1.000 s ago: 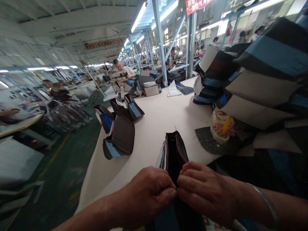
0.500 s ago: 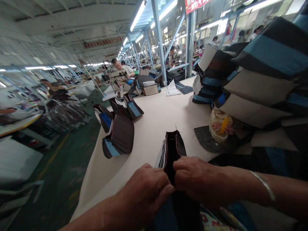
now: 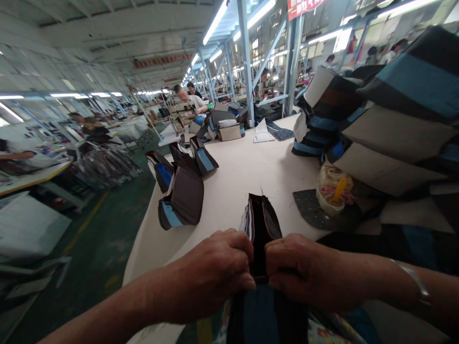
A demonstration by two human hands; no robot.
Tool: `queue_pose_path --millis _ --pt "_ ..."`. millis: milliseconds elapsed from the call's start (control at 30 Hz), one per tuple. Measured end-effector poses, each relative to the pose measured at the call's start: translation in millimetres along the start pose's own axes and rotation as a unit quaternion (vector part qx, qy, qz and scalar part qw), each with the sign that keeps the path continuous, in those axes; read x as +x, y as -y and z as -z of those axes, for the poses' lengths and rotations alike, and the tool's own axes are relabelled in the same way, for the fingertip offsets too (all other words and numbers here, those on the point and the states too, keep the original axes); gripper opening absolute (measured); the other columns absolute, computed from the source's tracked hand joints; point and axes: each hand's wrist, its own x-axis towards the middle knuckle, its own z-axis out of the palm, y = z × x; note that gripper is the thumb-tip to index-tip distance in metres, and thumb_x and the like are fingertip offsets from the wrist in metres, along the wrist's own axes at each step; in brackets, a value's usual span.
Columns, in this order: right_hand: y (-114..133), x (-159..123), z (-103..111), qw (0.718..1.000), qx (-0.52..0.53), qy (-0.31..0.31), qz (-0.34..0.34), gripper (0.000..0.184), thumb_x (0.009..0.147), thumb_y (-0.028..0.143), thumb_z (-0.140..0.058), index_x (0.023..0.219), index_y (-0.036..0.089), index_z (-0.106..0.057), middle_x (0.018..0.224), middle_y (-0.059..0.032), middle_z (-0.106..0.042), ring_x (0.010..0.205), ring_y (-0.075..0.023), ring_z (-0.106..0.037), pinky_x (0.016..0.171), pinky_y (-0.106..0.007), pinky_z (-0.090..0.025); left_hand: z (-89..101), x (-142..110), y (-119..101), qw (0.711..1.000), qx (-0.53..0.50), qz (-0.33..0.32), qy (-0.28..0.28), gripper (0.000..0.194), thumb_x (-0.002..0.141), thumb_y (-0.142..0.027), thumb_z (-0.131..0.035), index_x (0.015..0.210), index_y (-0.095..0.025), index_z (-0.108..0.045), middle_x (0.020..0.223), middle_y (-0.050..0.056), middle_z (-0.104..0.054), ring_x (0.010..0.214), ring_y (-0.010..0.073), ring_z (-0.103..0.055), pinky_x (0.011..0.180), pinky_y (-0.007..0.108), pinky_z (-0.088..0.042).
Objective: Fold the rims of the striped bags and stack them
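Observation:
A dark bag point(image 3: 256, 313) with a blue stripe lies at the table's near edge, its mouth facing up and its narrow end pointing away from me. My left hand point(image 3: 219, 273) is closed on the left rim of that bag, thumb and fingers pressed together. Opposite it, my right hand point(image 3: 304, 270) grips the right rim the same way, a bangle around its wrist. Between the two hands the dark opening shows. White-edged layers stand along its left side. The fingertips inside the bag are hidden.
Several similar bags point(image 3: 186, 196) stand on the pale table point(image 3: 236, 177) at the left. To the right are a dark mat point(image 3: 304, 210), a tub with a yellow-handled tool point(image 3: 339, 189) and a high pile of bag pieces point(image 3: 398, 129). A co-worker point(image 3: 193, 102) sits beyond the table.
My hands have moved slightly apart, and the bag's mouth is wider between them. More of the blue-striped near side shows. The view has shifted a little to the left.

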Motion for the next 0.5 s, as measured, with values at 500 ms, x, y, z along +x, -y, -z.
queue_pose_path --millis 500 --pt "16 13 21 0.99 -0.115 0.086 -0.004 0.027 0.096 0.026 -0.047 0.071 0.016 -0.048 0.059 0.0053 -0.035 0.05 -0.0045 -0.027 0.05 -0.019 -0.024 -14.7 10 12 0.986 -0.109 -0.094 -0.081 0.023 0.099 -0.024 -0.047 0.081 -0.015 -0.056 0.102 0.006 -0.056 0.092 0.0132 -0.053 0.086 0.024 -0.045"
